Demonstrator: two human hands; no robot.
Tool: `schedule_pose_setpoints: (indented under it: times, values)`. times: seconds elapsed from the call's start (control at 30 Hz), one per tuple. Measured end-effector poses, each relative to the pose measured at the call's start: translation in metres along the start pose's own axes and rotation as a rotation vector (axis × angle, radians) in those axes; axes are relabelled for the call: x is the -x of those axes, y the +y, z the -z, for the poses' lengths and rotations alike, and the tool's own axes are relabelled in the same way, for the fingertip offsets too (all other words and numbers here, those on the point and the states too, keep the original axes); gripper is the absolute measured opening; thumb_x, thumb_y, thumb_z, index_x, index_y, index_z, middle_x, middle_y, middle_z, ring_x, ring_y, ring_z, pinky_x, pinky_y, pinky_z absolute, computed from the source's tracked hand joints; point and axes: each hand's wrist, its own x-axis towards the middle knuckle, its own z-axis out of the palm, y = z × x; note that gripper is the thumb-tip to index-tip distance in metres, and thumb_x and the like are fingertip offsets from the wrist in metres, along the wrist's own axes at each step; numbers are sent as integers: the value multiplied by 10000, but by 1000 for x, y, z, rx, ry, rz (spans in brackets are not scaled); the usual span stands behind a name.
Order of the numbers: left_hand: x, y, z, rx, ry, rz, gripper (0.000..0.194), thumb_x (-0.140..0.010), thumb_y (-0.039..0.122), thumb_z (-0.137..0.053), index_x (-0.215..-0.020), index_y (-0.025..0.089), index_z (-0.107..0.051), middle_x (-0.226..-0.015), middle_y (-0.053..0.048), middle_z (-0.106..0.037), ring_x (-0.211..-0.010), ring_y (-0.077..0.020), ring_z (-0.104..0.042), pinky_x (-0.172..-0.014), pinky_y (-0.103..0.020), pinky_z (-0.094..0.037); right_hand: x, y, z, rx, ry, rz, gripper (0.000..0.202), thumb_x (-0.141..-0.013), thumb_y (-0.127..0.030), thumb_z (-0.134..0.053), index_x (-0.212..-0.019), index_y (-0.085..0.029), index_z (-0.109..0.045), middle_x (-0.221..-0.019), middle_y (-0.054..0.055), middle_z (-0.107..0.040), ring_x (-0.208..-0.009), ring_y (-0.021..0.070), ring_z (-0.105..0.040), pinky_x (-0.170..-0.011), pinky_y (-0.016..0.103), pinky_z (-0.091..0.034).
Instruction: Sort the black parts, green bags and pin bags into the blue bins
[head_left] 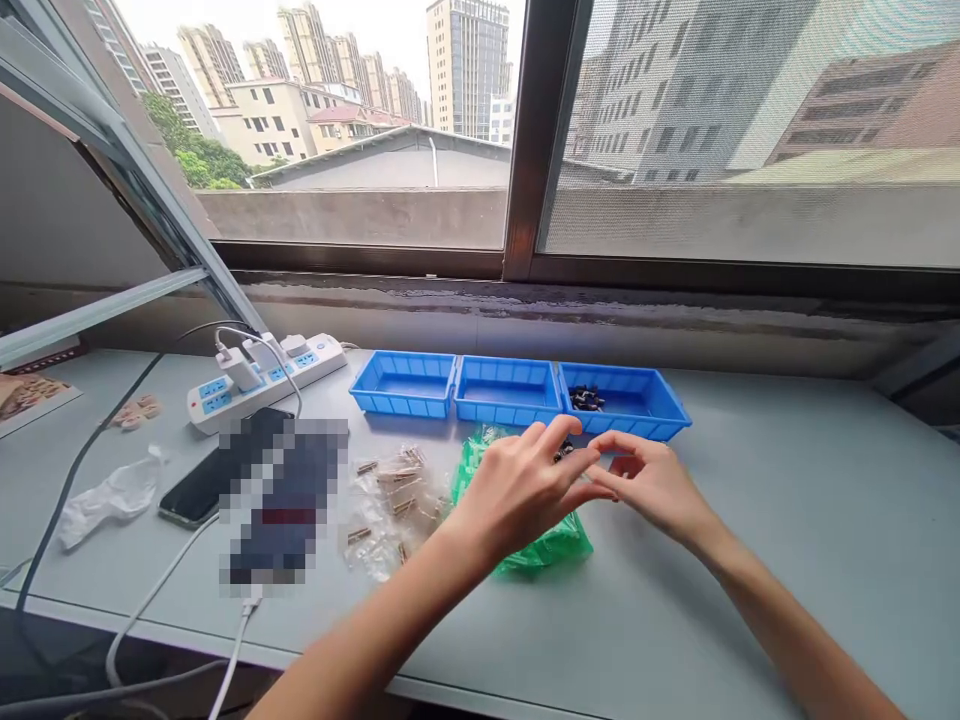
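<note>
Small dark part [564, 452] is showing between the left hand's [521, 475] curled fingers, leftward of the right hand [654, 487], long axis unclear. Left is sitting nearer; both hands' fingertips are bunching close just right of it, pinch hidden, above the green bag [551, 548], with the right blue bin [637, 428] lying farther off.

Bins [508, 413] along back edge of smooth, satin table [780, 520]: glossy plastic; green bag [551, 547], nearer front edge: crinkled, shiny film.
</note>
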Motion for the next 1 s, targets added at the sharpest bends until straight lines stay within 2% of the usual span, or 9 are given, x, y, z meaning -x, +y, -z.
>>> schedule_pose_setpoints:
  times: [0.13,0.3,0.4,0.53,0.8,1.0]
  values:
    - [-1,1,5,-10,73,-15,357,-951,464,-406,-1082,217,-627,-1007,-36,-636,-742,-118,-625,-567,-208,-489,1,-6,4,-282,-119,-94,266,-645,-429,-713,-756,-218,-597,-701,-12,-617,-438,96,-478,-413,238,-359]
    - [-1,0,4,-21,65,-25,281,-959,394,-438,-1072,217,-624,-1009,-33,-636,-715,-108,-615,-570,-204,-488,1,-11,9,-439,-167,-148,371,-588,-499,-759,-714,-220,-549,-624,-48,-542,-394,51,-352,-415,235,-327]
    - [0,-1,3,-37,2,-40,240,-970,331,-437,-1078,215,-617,-1020,-39,-620,-749,-113,-619,-567,-207,-495,3,-15,7,-474,-229,-155,419,-577,-535,-757,-677,-225,-495,-568,-70,-474,-394,48,-296,-427,240,-303]
    - [1,-1,2,-32,-54,-47,209,-970,231,-433,-975,222,-642,-1048,-35,-608,-771,-114,-617,-568,-211,-495,6,-18,4,-502,-286,-160,444,-572,-557,-755,-691,-229,-480,-533,-89,-412,-412,55,-269,-449,241,-271]
    - [1,-4,-3,9,45,-22,283,-990,299,-393,-962,235,-666,-1014,-22,-626,-670,-79,-603,-561,-200,-470,5,-21,5,-506,-275,-163,465,-553,-578,-749,-726,-237,-483,-490,-103,-364,-416,63,-237,-432,243,-215]
    - [1,-8,-3,16,124,-18,313,-991,295,-388,-897,207,-674,-986,-32,-653,-620,-81,-604,-539,-209,-458,6,-21,5,-561,-291,-187,476,-565,-576,-772,-787,-229,-533,-537,-89,-429,-434,60,-272,-428,231,-219]
